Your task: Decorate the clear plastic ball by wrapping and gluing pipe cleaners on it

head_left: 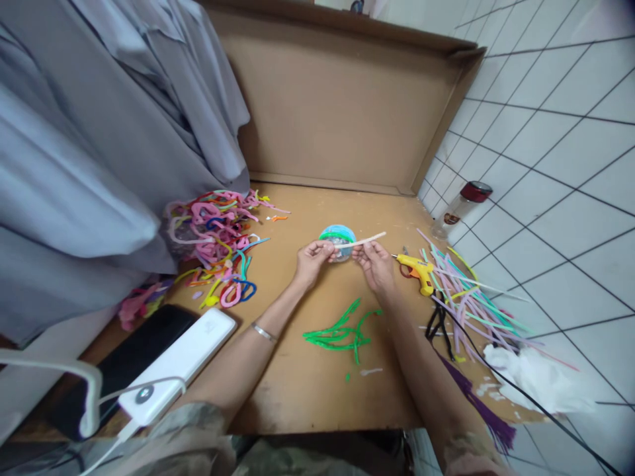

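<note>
A short cream-coloured pipe cleaner (373, 237) is stretched between my hands above the middle of the table. My left hand (315, 259) pinches its left end. Farther along, my right hand (373, 262) pinches it too, and its free tip sticks out to the right. Just behind the hands sits a small round thing (338, 233), blue and green on top with a clear lower part; the fingers partly cover it. Green pipe cleaner pieces (337, 336), some joined like a branching stem, lie on the table between my forearms.
Tangled colourful pipe cleaners (213, 225) heap up at left, beside a hanging grey cloth (124, 119). A white power bank (178, 363) lies near front left. On the right are a yellow glue gun (419, 272), straight pipe cleaners (461, 291) and a red-lidded jar (461, 208).
</note>
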A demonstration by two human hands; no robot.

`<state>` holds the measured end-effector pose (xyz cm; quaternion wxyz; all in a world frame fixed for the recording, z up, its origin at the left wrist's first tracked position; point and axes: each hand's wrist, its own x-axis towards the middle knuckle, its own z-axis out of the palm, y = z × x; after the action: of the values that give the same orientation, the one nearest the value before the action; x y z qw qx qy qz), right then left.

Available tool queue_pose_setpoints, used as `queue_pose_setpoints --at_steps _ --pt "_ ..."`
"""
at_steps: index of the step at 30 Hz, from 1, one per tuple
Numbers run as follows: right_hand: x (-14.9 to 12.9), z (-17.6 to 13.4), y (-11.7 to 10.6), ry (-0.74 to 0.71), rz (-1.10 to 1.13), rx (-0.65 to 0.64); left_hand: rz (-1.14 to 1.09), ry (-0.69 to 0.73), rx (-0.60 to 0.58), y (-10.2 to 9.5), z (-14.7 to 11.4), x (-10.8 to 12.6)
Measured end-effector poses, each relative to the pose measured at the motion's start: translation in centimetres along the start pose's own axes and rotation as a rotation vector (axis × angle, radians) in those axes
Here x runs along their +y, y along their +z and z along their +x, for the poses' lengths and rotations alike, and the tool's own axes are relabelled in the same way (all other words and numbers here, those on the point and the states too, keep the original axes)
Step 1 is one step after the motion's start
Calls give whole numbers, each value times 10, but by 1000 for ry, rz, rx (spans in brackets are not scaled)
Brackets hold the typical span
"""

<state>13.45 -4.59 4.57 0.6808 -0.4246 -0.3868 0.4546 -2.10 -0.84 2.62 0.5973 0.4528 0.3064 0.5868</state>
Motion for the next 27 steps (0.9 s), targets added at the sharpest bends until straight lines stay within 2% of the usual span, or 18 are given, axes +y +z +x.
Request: queue_pose_setpoints --at_steps 5,11,19,23,27 --pt "2 -6 14 -29 -48 -12 122 15 -55 1 -15 1" --pt "7 -12 12 -31 -63 25 127 -30 -102 1 -23 -3" --pt "14 -16 2 -97 -141 6 2 -109 -112 4 -27 -13" --pt "13 -17 -2 -83 -125 -13 -64 -157 -109 4 -25 -13" --pt "11 -18 -4 -57 -89 50 -203 -280 -151 5 -25 -7"
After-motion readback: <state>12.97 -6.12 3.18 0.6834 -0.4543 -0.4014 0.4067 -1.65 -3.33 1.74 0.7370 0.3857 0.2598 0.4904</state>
